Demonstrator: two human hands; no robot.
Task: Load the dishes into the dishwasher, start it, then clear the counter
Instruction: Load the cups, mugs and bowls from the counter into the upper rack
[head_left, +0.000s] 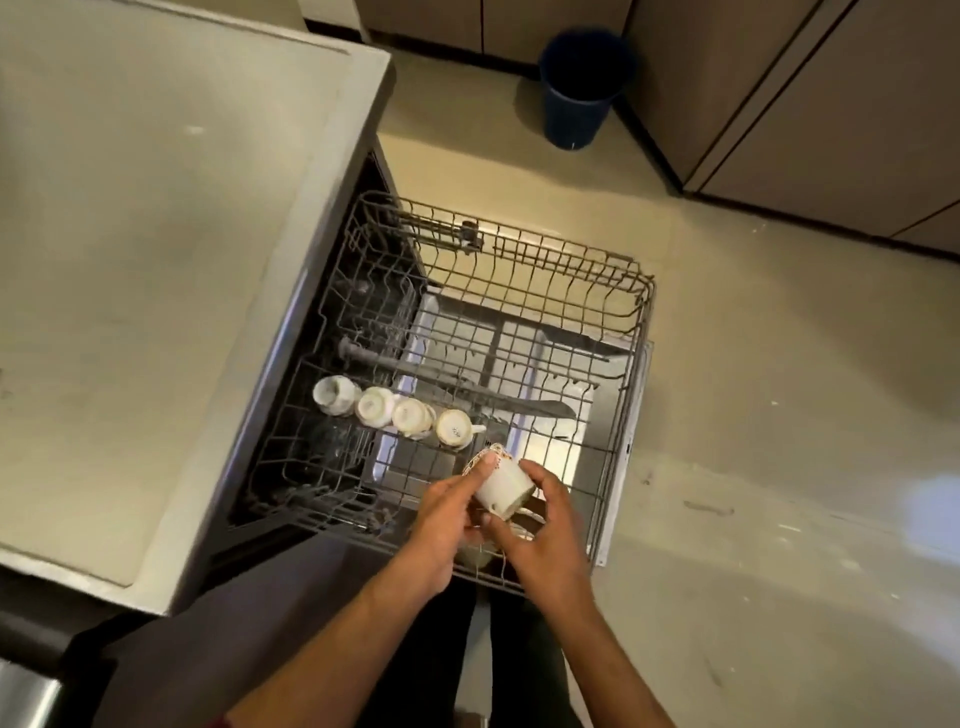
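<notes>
1. Both hands share the grip on a white ceramic cup with a patterned rim (503, 486): the left hand (448, 522) curls its fingers round the cup's left side, and the right hand (537, 530) holds it from the right with the thumb across the base end.
2. That cup is tilted, base toward the camera, above the near edge of the grey wire dishwasher rack (566, 291), which is pulled out over the open door.
3. Four more white cups (400, 413) lie in a row at the left of the rack, mouths down or tipped; a small mark on the base of the rightmost one is too blurred to read.
4. Below the hands something pale sits in the rack, mostly hidden, and I cannot tell what it is.
5. On the left lies the pale bench (156, 234), cut off by the frame.
6. Far off, a dark blue plastic bin (582, 91) stands on the floor beside brown cabinets.
</notes>
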